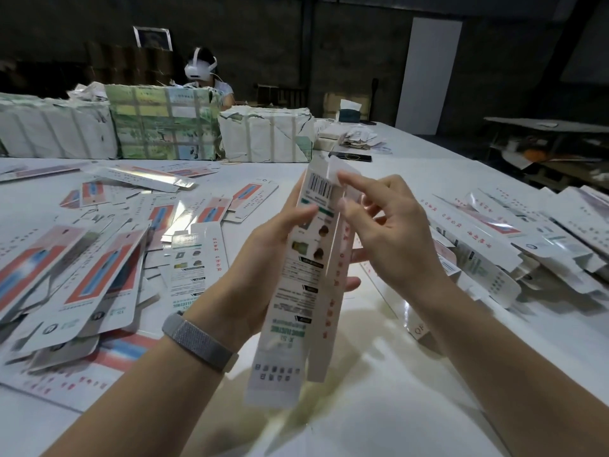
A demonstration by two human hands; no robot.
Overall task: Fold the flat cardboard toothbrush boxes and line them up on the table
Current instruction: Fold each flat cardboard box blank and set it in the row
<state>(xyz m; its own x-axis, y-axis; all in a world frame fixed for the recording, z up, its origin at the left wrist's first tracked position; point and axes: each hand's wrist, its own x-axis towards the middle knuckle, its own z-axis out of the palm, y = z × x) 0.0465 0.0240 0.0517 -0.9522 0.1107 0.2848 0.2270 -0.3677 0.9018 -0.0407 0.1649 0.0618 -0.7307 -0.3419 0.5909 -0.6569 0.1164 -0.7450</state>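
A long white toothbrush box (298, 291) with a barcode near its top is held upright above the white table (379, 390). My left hand (263, 255) grips it from the left, fingers curled round its edge. My right hand (385, 225) is at its upper right side, fingertips touching the top flap and side panel. A scattered pile of flat boxes (99, 258) lies on the left. A row of folded boxes (514, 239) lies on the right.
Large wrapped bundles (164, 123) stand along the far side of the table. A person with a white headset (201, 69) sits behind them. Loose paper scraps (356, 138) and a dark flat object (351, 156) lie further back.
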